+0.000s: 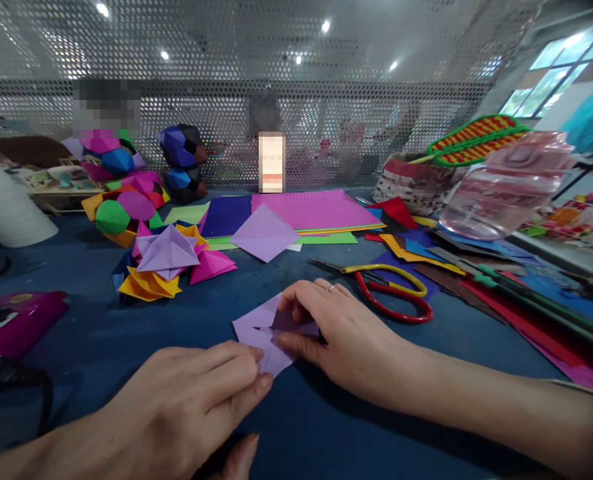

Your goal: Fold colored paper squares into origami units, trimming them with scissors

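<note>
A light purple sheet of origami paper (250,320), partly folded with creases meeting near its middle, lies on the dark blue table. My right hand (339,327), wearing a ring, pinches the paper's right flap between thumb and fingers. At the lower left edge, my left hand (196,387) holds the paper down with its fingers pressed together. Its thumb sits apart, lower down. Fingers cover parts of the sheet's right and lower edges. Behind it lies a flat purple square sheet (265,233). Scissors (391,287) with yellow and red handles rest just beyond my right hand.
Folded paper pieces (169,257) stand at left, with paper balls (126,210) behind. A pink paper stack (321,210) lies at the back. Coloured sheets and strips (506,300) spread right, near a clear pink bottle (506,190). A magenta device (23,327) sits far left.
</note>
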The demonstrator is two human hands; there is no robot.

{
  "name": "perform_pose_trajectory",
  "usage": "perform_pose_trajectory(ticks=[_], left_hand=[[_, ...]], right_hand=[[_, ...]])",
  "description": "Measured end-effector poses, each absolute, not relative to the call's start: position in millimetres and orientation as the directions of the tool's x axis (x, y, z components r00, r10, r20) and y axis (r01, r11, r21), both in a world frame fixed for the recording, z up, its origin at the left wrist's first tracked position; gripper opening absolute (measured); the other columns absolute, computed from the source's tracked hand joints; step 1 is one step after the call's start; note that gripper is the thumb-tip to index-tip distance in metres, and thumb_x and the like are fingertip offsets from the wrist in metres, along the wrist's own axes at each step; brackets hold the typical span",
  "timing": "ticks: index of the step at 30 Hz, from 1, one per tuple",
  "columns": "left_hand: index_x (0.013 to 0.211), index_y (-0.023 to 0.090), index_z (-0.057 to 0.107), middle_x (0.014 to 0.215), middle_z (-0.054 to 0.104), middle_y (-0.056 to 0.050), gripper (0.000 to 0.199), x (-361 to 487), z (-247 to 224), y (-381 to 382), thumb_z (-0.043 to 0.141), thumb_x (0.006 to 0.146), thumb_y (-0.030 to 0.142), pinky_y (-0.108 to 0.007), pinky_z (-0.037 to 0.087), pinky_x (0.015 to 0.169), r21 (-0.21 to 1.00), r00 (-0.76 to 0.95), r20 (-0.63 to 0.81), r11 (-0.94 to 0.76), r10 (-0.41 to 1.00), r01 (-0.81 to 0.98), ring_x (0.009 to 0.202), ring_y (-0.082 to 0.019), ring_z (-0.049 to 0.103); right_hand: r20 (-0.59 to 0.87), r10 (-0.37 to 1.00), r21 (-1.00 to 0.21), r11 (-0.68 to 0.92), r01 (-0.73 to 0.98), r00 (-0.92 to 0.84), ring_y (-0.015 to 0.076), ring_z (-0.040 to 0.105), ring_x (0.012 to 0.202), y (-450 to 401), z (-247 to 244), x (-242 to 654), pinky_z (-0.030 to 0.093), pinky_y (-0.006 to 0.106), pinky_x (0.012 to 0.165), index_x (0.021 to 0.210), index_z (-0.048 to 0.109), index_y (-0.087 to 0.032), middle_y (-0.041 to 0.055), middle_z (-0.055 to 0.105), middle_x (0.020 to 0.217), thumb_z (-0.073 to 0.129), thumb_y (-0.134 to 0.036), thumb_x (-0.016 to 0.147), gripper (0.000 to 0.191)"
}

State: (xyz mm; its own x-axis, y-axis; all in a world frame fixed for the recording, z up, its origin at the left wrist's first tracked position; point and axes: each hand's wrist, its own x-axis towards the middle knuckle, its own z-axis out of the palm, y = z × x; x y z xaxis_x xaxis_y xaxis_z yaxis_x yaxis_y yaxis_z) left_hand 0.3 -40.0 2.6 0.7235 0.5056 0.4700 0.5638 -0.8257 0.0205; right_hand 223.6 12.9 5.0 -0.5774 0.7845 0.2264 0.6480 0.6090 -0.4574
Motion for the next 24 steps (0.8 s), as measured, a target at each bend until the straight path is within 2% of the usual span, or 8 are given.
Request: perform_pose_trajectory(ticks=[4,5,9,13,16,19,24], left_hand=[[0.099,0.015,0.069,0.092,0.076,-0.006,0.034,-1,1,-37,0.045,0.077,0.011,-0.028,0.054,0.055,-0.016,0.748,0.521,-0.871,0.412,0.491,0.078,-0.02,0.072],[0.101,0.015,0.069,0.096,0.076,-0.007,0.033,-1,1,-37,0.046,0.078,0.01,-0.03,0.055,0.059,0.012,0.726,0.485,-0.834,0.488,0.552,0.083,-0.021,0.072],[0.106,0.017,0.067,0.101,0.075,-0.006,0.025,-2,1,-37,0.052,0.087,0.02,-0.029,0.055,0.055,0.009,0.746,0.507,-0.868,0.432,0.496,0.082,-0.02,0.072],[0.102,0.019,0.068,0.095,0.075,-0.005,0.023,-3,4,-41,0.047,0.099,0.025,-0.029,0.053,0.053,0.043,0.714,0.525,-0.852,0.464,0.522,0.076,-0.018,0.071],[0.106,0.021,0.066,0.102,0.072,-0.004,0.019,-5,4,-38,0.05,0.098,0.017,-0.026,0.053,0.063,0.124,0.671,0.544,-0.839,0.504,0.53,0.086,-0.017,0.07],[0.119,0.022,0.061,0.116,0.065,-0.006,0.028,-10,3,-28,0.051,0.096,0.009,-0.025,0.052,0.083,0.21,0.605,0.539,-0.789,0.586,0.577,0.103,-0.016,0.065],[0.126,0.025,0.056,0.124,0.057,-0.005,0.031,-15,2,-13,0.052,0.097,0.015,-0.028,0.049,0.095,0.321,0.583,0.42,-0.715,0.695,0.621,0.114,-0.017,0.058]], right_hand=[[0.242,0.777,-0.435,0.623,0.651,-0.581,0.0206,0.055,0.091,13,4,231,0.04,0.037,0.08,0.106,0.055,-0.02,0.0024,0.063,0.098,0.066,-0.017,0.091,0.019],[0.243,0.776,-0.436,0.623,0.649,-0.582,0.0208,0.055,0.092,13,4,232,0.041,0.038,0.081,0.107,0.055,-0.02,0.0027,0.063,0.099,0.066,-0.017,0.091,0.02],[0.269,0.783,-0.504,0.611,0.611,-0.561,0.0218,0.054,0.104,16,2,237,0.043,0.039,0.09,0.108,0.055,-0.02,0.0047,0.061,0.11,0.068,-0.018,0.089,0.023],[0.319,0.797,-0.546,0.597,0.588,-0.513,0.0247,0.051,0.118,19,0,239,0.042,0.043,0.101,0.118,0.053,-0.021,0.0088,0.058,0.124,0.07,-0.024,0.087,0.035],[0.324,0.784,-0.524,0.614,0.59,-0.529,0.0258,0.05,0.122,17,1,239,0.04,0.046,0.105,0.125,0.052,-0.021,0.0094,0.058,0.128,0.069,-0.03,0.09,0.04],[0.306,0.779,-0.518,0.618,0.591,-0.547,0.026,0.05,0.122,15,2,238,0.041,0.046,0.104,0.127,0.052,-0.022,0.0087,0.058,0.128,0.069,-0.034,0.09,0.043],[0.32,0.772,-0.518,0.628,0.581,-0.55,0.0259,0.048,0.119,10,6,236,0.042,0.044,0.101,0.122,0.055,-0.023,0.0079,0.056,0.124,0.074,-0.034,0.086,0.042]])
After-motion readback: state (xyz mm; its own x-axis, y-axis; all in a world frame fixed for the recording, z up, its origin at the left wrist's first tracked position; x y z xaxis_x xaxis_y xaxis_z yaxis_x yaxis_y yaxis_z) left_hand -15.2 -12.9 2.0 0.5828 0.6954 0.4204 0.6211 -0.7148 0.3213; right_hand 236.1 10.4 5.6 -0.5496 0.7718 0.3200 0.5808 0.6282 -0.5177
